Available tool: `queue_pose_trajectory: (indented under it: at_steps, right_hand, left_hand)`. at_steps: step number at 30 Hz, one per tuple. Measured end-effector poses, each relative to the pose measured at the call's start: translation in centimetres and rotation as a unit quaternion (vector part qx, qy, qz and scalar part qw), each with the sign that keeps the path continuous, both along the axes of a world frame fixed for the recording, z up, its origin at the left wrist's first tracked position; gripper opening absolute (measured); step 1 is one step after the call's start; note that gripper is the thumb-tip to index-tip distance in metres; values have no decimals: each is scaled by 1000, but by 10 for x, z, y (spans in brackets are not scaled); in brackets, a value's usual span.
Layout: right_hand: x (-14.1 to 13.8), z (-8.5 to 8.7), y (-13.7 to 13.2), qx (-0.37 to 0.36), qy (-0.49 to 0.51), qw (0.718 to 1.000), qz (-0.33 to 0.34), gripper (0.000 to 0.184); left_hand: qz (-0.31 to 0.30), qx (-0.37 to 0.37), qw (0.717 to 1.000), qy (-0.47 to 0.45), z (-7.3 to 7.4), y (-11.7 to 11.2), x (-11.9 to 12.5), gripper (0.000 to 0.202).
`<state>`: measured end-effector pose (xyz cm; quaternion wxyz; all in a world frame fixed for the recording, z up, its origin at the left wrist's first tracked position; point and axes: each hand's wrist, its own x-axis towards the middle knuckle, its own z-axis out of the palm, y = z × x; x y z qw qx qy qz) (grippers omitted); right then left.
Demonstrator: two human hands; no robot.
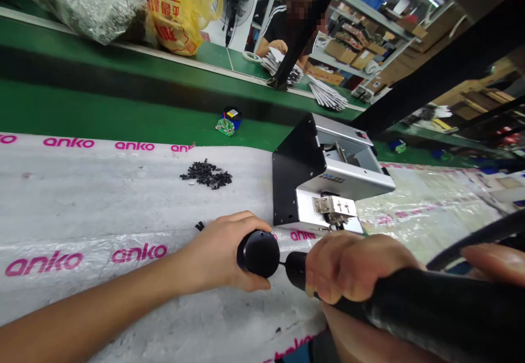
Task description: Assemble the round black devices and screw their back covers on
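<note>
My left hand (229, 251) is wrapped round a short black cylinder (261, 253), its smooth round face turned up at me. Closed about a black rod-like tool with a rounded nose (295, 269) is my right hand (353, 264). A thin dark tip or link bridges the small gap between the nose and the cylinder's side; which of these it is, I cannot tell. A thick black shape (443, 308), blurred, crosses in front of the right wrist. Both hands are above the white wrapped tabletop (82, 204).
Small black strips (207, 174) lie heaped beyond my left hand. A silver and black bench machine (328, 174) stands ahead. A blue part with a green circuit board (228, 121) sits behind. Fingers (500, 262) show at the right edge. Across the bench, a person (276, 29) handles papers.
</note>
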<state>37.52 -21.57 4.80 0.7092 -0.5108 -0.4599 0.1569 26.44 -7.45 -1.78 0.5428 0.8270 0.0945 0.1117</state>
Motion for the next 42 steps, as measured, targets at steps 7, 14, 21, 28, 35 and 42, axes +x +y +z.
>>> queue_pose_trajectory:
  at_steps: [7,14,21,28,35,42]
  right_hand:
    - [7,8,25,109,13,994,0,45]
    - [62,33,34,229,-50,932,-275,37]
    - [71,22,30,150,16,955,-255,46]
    - [9,38,36,134,92,978,-135,56]
    - [-2,31,60,133,21,976,-169,49]
    - [2,13,57,118,39,988,-90,40]
  left_hand:
    - [-1,2,1000,-17,-1,0,-2,53]
    - [-5,25,1000,-2,-4,2,-5,59]
    - [-24,29,999,12,2,2,-4,57]
    - [-23,-23,999,1,4,4,2,57]
    - [-29,-57,998,-2,4,5,2,57]
    - [-30,-78,996,10,8,5,-1,54]
